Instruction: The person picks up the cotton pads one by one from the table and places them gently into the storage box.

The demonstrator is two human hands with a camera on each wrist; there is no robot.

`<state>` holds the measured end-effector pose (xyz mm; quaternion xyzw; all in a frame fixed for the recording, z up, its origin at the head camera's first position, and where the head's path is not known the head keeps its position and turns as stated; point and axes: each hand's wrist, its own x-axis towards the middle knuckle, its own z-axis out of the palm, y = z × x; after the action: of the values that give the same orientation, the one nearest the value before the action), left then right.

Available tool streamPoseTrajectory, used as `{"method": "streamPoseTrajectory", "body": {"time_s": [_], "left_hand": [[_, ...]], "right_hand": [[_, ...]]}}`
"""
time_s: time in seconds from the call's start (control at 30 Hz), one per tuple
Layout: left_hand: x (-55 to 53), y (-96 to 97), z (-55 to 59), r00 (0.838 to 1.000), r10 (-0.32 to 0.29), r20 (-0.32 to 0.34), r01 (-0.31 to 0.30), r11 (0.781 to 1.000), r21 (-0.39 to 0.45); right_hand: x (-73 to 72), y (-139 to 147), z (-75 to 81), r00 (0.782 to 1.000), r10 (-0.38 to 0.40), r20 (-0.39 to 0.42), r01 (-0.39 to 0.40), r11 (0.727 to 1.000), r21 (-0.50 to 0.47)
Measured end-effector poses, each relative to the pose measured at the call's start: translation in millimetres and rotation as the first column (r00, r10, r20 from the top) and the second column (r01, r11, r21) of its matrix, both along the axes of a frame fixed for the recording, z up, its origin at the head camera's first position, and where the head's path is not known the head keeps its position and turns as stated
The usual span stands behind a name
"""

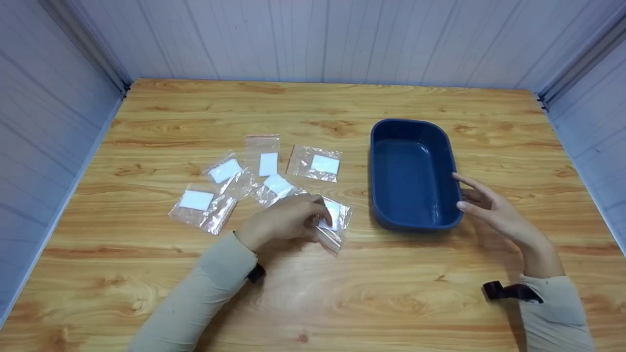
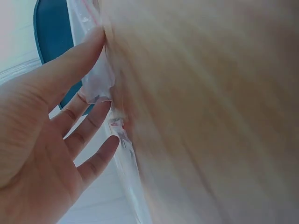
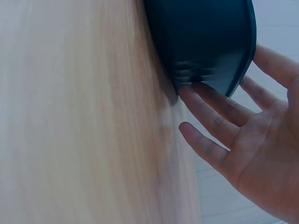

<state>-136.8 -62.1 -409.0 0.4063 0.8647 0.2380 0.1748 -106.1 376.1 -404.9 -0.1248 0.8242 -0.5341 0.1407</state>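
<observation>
A clear zip bag (image 1: 344,215) with a white rectangular piece inside lies under my left hand (image 1: 286,220). The thumb and curled fingers pinch its near edge, which is folded up a little. In the left wrist view my thumb presses on the bag (image 2: 100,77), and the hold of the fingertips behind it is partly hidden. On the right stands a deep blue plastic box (image 1: 408,181) with nothing in it. My right hand (image 1: 499,217) touches its right side with extended fingers. The right wrist view has those fingers against the box's wall (image 3: 201,42).
Several similar bags lie left of and behind my left hand, among them an upright one (image 1: 264,146), one nearer the box (image 1: 303,159) and one at far left (image 1: 217,220). Some overlap. Pale panelled walls (image 1: 303,39) border the wooden table (image 1: 318,303).
</observation>
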Motion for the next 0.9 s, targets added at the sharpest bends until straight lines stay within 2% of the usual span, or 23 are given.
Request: {"method": "streamPoseTrajectory", "body": {"time_s": [0.33,0.53,0.7,0.8,0.9], "left_hand": [[-1.8,-5.5,-0.4,0.997,0.027,-0.069,-0.027,1.000,0.005],[0.2,-7.9,-0.6,0.995,0.063,-0.072,-0.063,0.998,0.004],[-0.3,-9.2,2.5,0.990,0.093,-0.109,-0.091,0.996,0.024],[-0.7,-9.6,5.6,0.982,0.134,-0.135,-0.131,0.991,0.034],[-0.6,-9.8,9.8,0.970,0.203,-0.130,-0.198,0.979,0.054]], "right_hand": [[-0.7,-1,1.6,1.000,-0.011,0.006,0.011,1.000,0.018],[-1.0,-1,0.8,1.000,-0.011,0.005,0.010,1.000,0.029],[-1.7,0,-2.2,1.000,0.005,-0.010,-0.005,1.000,-0.024],[-1.7,0,-3.0,1.000,0.013,-0.016,-0.014,0.999,-0.042],[-1.3,0,-2.4,1.000,0.013,-0.013,-0.013,0.999,-0.035]]}}
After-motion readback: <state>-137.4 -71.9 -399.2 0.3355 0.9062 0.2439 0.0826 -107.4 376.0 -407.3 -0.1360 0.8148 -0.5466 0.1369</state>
